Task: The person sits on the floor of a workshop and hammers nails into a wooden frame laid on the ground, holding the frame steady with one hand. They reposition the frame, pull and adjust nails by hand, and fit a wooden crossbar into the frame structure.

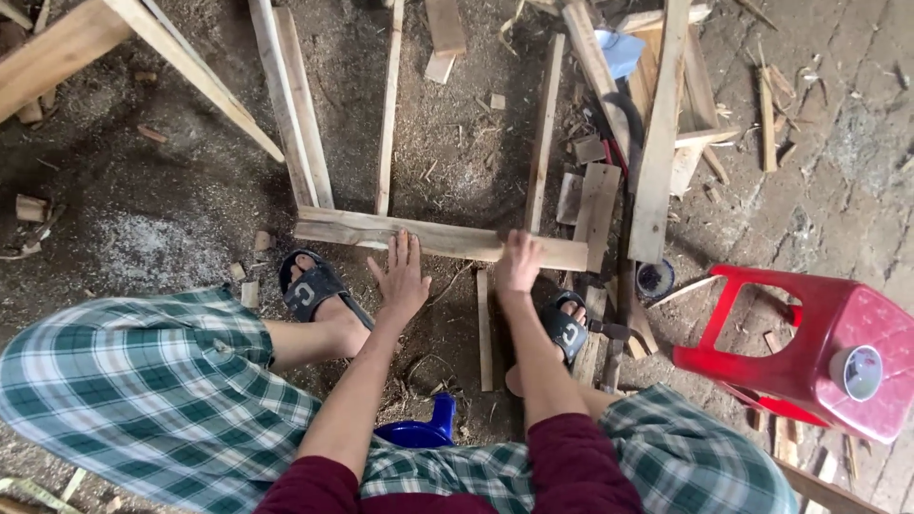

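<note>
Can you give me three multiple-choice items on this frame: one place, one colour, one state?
1. Where is the red plastic stool?
A. right of the person's legs, tipped on its side
B. upright at far left
C. on top of the slats

2. What colour is the stool under the person?
A. yellow
B. blue
C. white

3. How is the left hand?
A. fist round a hammer
B. open, fingers spread, at the wooden crosspiece
C. resting on a knee

Key: 1 A, its legs point sideways. 2 B, a blue edge shows between the thighs. 3 B, the fingers lie flat; the right hand also rests on that crosspiece.
</note>
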